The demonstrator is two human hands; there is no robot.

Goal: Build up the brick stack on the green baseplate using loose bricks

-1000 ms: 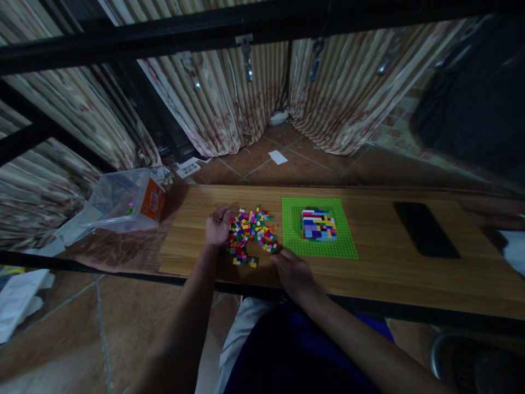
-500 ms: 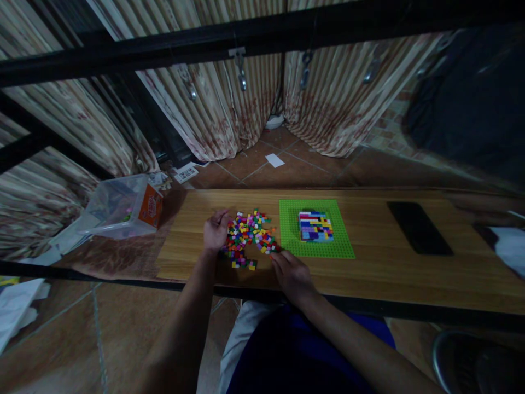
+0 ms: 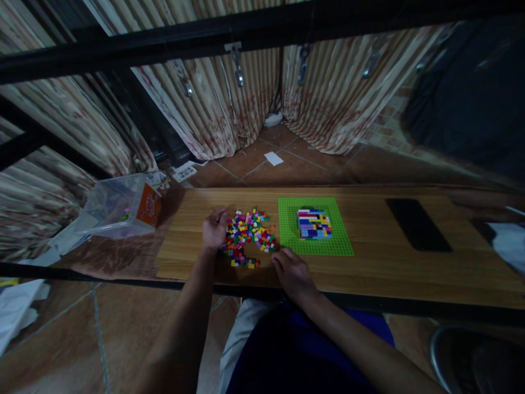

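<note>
A heap of small colourful toy building bricks (image 3: 248,231) is spread on the wooden bench. My left hand (image 3: 214,229) rests against the heap's left edge, its fingers curled together; whatever they hold, if anything, is too small to see. At the heap's lower right lies my right hand (image 3: 290,268), fingers bent and pressed together, the tips hidden from clear sight. A green baseplate (image 3: 343,241) lies just beyond that hand. On it stands a low block built of many-coloured bricks (image 3: 315,224), apart from both hands.
A dark flat phone-like slab (image 3: 418,224) lies on the right of the wooden bench (image 3: 369,273). Left of the bench stands a clear plastic box (image 3: 115,208) with an orange label. A black metal bar (image 3: 164,46) crosses above, before striped curtains (image 3: 328,98).
An orange brick that was by my right fingertips now appears at the right end of the heap's lowest row. My right hand stays nearly in place; the left hand has barely moved.
</note>
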